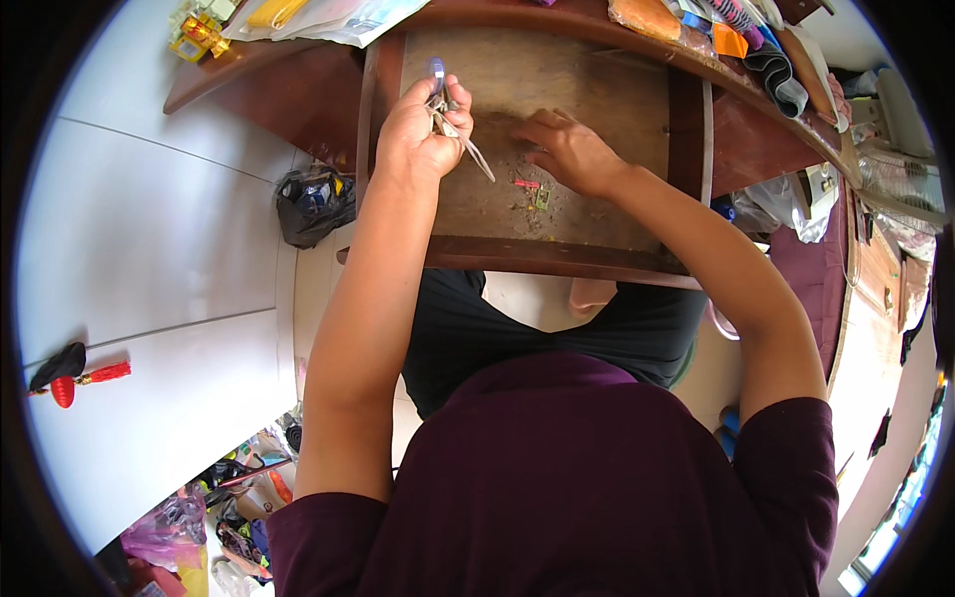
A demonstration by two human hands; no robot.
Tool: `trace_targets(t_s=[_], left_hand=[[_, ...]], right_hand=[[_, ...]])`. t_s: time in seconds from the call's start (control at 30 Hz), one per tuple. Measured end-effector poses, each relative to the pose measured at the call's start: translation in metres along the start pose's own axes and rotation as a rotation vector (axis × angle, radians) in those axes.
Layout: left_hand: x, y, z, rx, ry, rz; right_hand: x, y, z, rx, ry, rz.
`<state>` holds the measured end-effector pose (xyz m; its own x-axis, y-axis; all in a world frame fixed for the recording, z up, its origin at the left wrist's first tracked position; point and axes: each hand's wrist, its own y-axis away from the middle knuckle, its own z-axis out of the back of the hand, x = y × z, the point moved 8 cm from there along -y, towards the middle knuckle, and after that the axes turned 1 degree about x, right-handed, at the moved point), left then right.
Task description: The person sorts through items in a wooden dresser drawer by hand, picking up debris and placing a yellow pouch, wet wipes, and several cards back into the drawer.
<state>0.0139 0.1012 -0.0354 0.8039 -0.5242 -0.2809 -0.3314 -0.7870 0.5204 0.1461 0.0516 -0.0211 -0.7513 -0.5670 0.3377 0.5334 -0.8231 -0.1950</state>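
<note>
A wooden drawer is pulled out over my lap. Above its left side, my left hand is closed around a bunch of small things. From it hangs a pale looped cord, and a small bluish-purple clear piece sticks up past the fingers; the rest is hidden in the palm. My right hand reaches low over the drawer bottom, fingers stretched and slightly blurred, thumb apart, nothing visible in it. Near its thumb lie a small red piece, a small green piece and scattered dark crumbs.
A curved desk top rims the drawer, with packets and papers at its left and right ends. A black plastic bag sits on the floor to the left, beside a white cabinet. At right stands a fan.
</note>
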Motion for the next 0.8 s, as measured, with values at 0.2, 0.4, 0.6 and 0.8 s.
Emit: trace_targets(t_s=[0.2,0.4,0.6,0.8], left_hand=[[-0.012,0.002,-0.001,0.004,-0.026,-0.013],[-0.012,0.003,-0.003,-0.005,-0.034,-0.014],[-0.007,0.001,-0.006,0.013,-0.049,-0.024],[-0.004,0.0,-0.004,0.023,-0.067,-0.019]], right_hand=[[0.043,-0.038,-0.04,0.131,0.009,0.112],[0.055,0.024,-0.048,0.456,0.031,0.466],[0.021,0.021,-0.018,0.278,0.061,0.242],[0.027,0.036,-0.025,0.355,0.025,0.181]])
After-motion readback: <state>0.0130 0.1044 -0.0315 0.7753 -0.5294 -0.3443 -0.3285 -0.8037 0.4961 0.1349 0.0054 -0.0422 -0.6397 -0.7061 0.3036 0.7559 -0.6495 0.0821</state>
